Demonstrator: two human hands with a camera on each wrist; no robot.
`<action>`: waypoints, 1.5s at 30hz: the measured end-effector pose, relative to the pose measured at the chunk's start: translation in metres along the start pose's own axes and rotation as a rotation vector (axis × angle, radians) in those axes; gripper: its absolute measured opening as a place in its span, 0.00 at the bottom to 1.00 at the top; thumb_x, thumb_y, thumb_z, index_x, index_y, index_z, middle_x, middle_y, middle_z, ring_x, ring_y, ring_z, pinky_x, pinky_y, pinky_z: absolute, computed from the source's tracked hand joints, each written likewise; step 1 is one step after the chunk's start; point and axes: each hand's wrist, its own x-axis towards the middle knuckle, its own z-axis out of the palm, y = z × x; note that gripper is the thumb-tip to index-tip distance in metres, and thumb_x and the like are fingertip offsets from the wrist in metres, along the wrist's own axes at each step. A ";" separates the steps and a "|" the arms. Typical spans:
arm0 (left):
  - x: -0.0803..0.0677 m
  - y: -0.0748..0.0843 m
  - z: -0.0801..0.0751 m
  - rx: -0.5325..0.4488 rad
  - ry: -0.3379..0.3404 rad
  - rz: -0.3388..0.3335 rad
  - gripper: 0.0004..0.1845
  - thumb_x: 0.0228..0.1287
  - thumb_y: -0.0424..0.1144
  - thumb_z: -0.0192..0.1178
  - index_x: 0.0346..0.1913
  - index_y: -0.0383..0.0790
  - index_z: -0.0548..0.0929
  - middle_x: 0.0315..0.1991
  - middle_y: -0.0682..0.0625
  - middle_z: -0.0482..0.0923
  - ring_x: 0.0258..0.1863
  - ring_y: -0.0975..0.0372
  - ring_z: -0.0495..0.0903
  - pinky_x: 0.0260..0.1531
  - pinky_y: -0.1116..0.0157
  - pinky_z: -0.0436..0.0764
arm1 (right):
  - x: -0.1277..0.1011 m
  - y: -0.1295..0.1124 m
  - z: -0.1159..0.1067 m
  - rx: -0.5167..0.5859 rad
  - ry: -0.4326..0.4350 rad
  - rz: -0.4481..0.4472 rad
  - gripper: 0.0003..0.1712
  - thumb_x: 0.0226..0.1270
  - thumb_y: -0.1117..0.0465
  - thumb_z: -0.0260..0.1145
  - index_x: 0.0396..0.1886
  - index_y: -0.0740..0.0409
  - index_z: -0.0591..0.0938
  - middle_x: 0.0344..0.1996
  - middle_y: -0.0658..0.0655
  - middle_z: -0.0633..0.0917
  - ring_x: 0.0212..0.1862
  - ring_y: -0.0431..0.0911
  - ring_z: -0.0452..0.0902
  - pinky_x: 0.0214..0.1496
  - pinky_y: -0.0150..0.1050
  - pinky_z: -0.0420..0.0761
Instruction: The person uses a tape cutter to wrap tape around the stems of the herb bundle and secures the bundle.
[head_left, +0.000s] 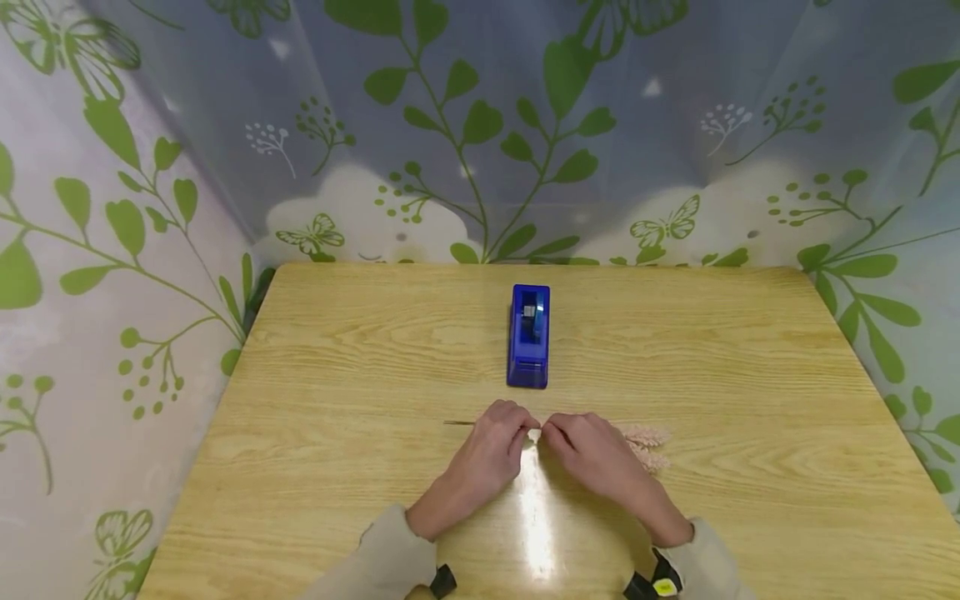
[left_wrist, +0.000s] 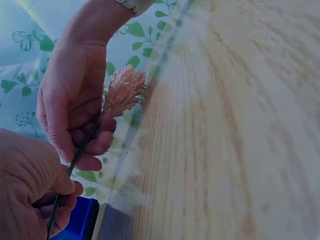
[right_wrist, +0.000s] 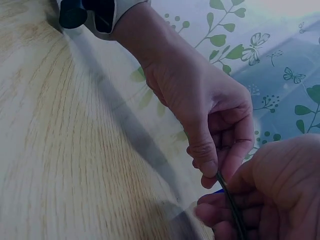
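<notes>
Both hands are over the table, close together, holding thin dark stems (right_wrist: pixel 231 206) topped by fluffy pink flower heads (head_left: pixel 647 437). My left hand (head_left: pixel 491 442) pinches the stems between thumb and fingers; their bare ends stick out to its left. Just to the right, my right hand (head_left: pixel 592 450) grips the stems nearer the blooms, its fingers curled round them in the left wrist view. Between the fingertips shows a small pale spot; I cannot tell if it is tape or glare. Past the hands stands a blue tape dispenser (head_left: pixel 528 375), touched by neither.
A wood-grain table (head_left: pixel 360 350) lies under everything. Behind it and at its sides hangs a curtain (head_left: pixel 480 192) with green leaves and butterflies. Light glares off the tabletop below the hands.
</notes>
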 end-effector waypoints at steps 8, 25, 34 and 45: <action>-0.001 0.000 0.003 0.026 -0.007 0.006 0.09 0.68 0.20 0.61 0.43 0.34 0.87 0.39 0.47 0.84 0.42 0.56 0.82 0.42 0.64 0.84 | 0.001 0.001 0.001 -0.024 0.074 -0.053 0.11 0.76 0.64 0.64 0.32 0.55 0.89 0.26 0.44 0.83 0.29 0.37 0.72 0.33 0.33 0.75; 0.004 0.004 -0.005 0.015 -0.067 -0.067 0.07 0.74 0.29 0.62 0.51 0.35 0.85 0.42 0.45 0.87 0.41 0.58 0.87 0.39 0.70 0.85 | -0.001 0.006 0.008 -0.102 0.227 -0.212 0.05 0.65 0.72 0.72 0.33 0.60 0.91 0.19 0.44 0.77 0.24 0.34 0.65 0.27 0.29 0.70; 0.007 0.004 -0.012 0.071 -0.093 -0.044 0.07 0.72 0.29 0.64 0.48 0.34 0.90 0.40 0.47 0.87 0.41 0.59 0.86 0.44 0.69 0.85 | -0.002 0.008 0.013 -0.150 0.315 -0.264 0.06 0.63 0.72 0.75 0.38 0.61 0.92 0.24 0.48 0.84 0.27 0.38 0.70 0.35 0.39 0.77; 0.007 0.002 -0.011 0.113 -0.047 0.005 0.06 0.72 0.27 0.64 0.45 0.35 0.90 0.38 0.49 0.85 0.38 0.59 0.84 0.39 0.70 0.84 | -0.001 0.008 0.016 -0.284 0.379 -0.303 0.04 0.62 0.70 0.74 0.35 0.60 0.91 0.25 0.50 0.83 0.29 0.45 0.75 0.35 0.42 0.76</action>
